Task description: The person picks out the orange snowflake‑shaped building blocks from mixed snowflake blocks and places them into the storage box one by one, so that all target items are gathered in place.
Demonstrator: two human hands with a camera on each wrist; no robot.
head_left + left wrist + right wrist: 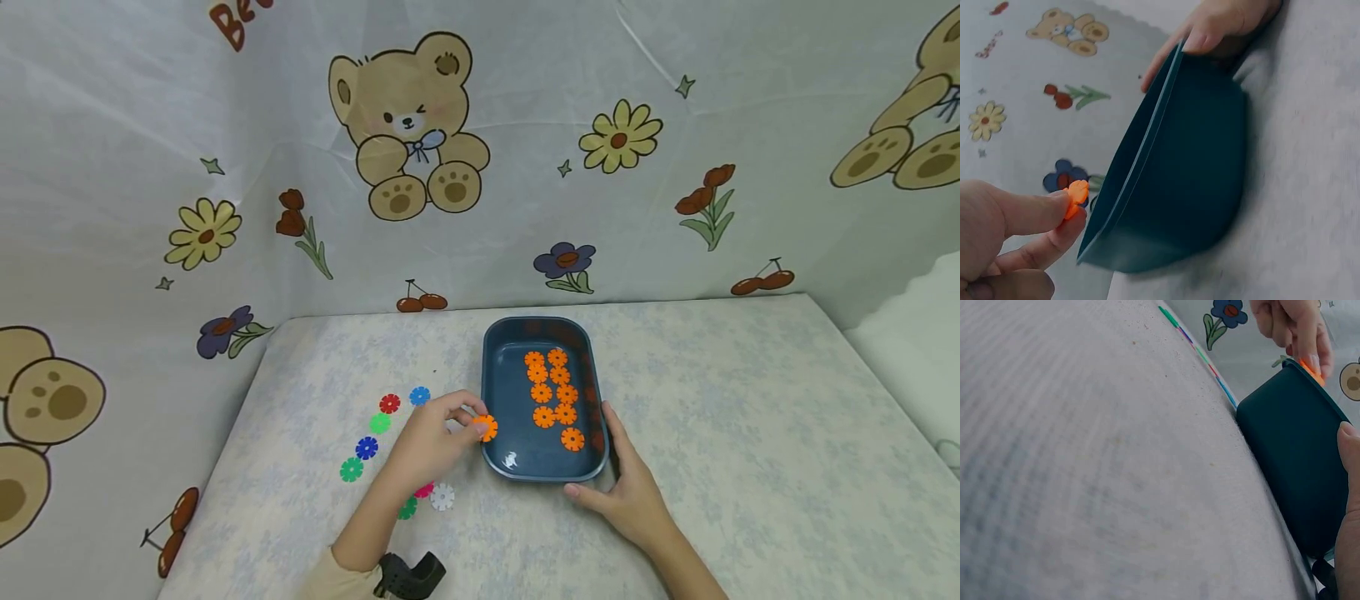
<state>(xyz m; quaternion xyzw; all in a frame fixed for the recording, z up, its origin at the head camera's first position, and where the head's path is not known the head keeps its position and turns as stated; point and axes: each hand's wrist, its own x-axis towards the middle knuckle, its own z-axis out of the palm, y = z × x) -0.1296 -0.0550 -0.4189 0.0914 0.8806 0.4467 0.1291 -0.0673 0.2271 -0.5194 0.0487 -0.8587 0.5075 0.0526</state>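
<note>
My left hand (437,435) pinches an orange notched plastic disc (489,428) between thumb and fingertips, at the left rim of a dark teal tub (506,379). The left wrist view shows this orange disc (1077,195) just outside the tub wall (1179,162). Several orange discs of the same kind lie on the tub's floor, mostly in two rough columns toward its right side. With its thumb at the near rim and fingers along the right wall, my right hand (632,498) holds the tub's near right corner.
Left of the tub, loose notched discs lie on the pale patterned table: red (389,403), light blue (420,396), dark blue (367,448), white (442,497), pink and several greens. My left forearm partly covers some. A bear-print cloth (510,250) hangs behind the table.
</note>
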